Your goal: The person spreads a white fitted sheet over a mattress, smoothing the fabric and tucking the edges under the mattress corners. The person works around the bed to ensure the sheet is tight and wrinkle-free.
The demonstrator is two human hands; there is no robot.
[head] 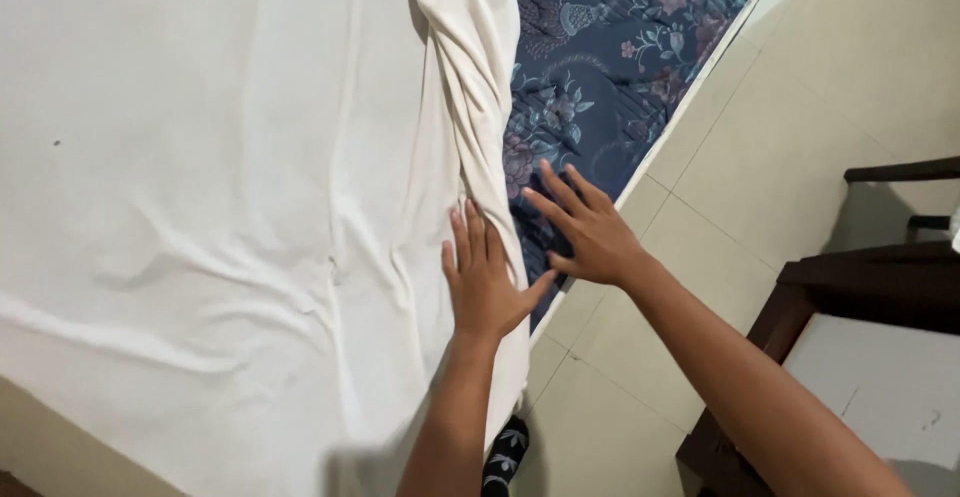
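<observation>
Floral mattress (600, 67), rumpled white sheet (220, 207), seemingly flat hands (530, 257)

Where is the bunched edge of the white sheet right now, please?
In the head view, the white sheet's bunched edge runs down the middle, beside the bare blue floral mattress, ending by the left hand.

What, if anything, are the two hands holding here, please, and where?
Nothing is gripped: the left hand lies flat on the white sheet, the right hand flat on the floral mattress.
</observation>
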